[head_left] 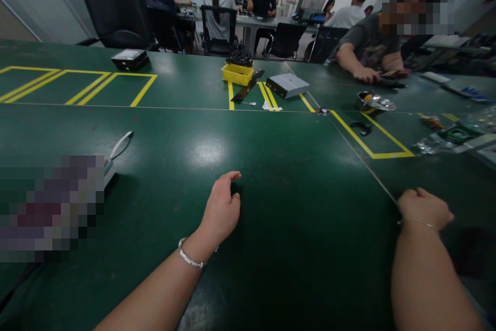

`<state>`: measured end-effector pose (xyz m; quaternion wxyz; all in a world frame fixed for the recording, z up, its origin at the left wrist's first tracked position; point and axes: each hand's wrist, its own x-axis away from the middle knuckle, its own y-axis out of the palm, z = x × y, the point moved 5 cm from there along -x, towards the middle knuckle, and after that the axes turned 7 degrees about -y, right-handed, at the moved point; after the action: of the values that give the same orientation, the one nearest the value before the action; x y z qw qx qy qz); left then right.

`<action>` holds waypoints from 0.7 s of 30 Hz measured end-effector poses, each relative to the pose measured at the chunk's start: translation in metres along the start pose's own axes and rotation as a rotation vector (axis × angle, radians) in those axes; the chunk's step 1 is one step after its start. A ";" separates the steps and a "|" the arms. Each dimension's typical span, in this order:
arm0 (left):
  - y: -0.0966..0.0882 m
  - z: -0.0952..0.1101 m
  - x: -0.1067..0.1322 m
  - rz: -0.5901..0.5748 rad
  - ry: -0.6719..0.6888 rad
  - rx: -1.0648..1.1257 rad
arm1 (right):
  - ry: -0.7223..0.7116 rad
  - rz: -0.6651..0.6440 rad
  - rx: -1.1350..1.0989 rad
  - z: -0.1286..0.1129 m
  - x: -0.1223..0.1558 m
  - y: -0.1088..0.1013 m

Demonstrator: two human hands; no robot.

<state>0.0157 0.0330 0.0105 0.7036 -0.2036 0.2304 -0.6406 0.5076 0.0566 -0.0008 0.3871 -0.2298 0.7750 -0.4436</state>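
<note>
My left hand (223, 206) is over the green table (294, 248), near the middle, with a silver bracelet at the wrist. Its fingers are loosely bent, the index finger reaches forward and the thumb stands apart; I see nothing in it. Off to the right, my right hand (423, 209) is close to the thin seam line on the tabletop. Its fingers curl under and away from me, so whatever they may hold is hidden. A thin band circles that wrist.
A yellow bin (237, 75) with black cables, a grey box (287, 85) and a black-sided device (130, 59) stand farther back. A metal bowl (374, 101) sits right of them. At left lies a blurred-out object (54, 207) with a cable. A person (368, 47) works across the table.
</note>
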 end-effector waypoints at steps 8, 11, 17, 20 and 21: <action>0.007 0.013 0.005 -0.081 0.124 -0.197 | -0.819 -0.078 -0.237 -0.200 0.102 -0.026; 0.010 0.013 0.005 -0.091 0.132 -0.251 | -1.189 -0.348 -0.281 -0.264 0.178 -0.026; 0.014 0.014 0.007 -0.157 0.169 -0.323 | -1.296 -0.491 -0.215 -0.264 0.173 -0.014; 0.012 0.014 0.008 -0.167 0.152 -0.302 | -0.863 -0.266 -0.088 -0.196 0.084 -0.010; 0.012 0.015 0.008 -0.171 0.151 -0.293 | -0.683 -0.174 -0.016 -0.165 0.057 -0.011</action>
<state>0.0346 0.0263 0.0149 0.5899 -0.2742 0.3554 -0.6712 0.3414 0.0954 0.0373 0.5829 -0.4333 0.5816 -0.3663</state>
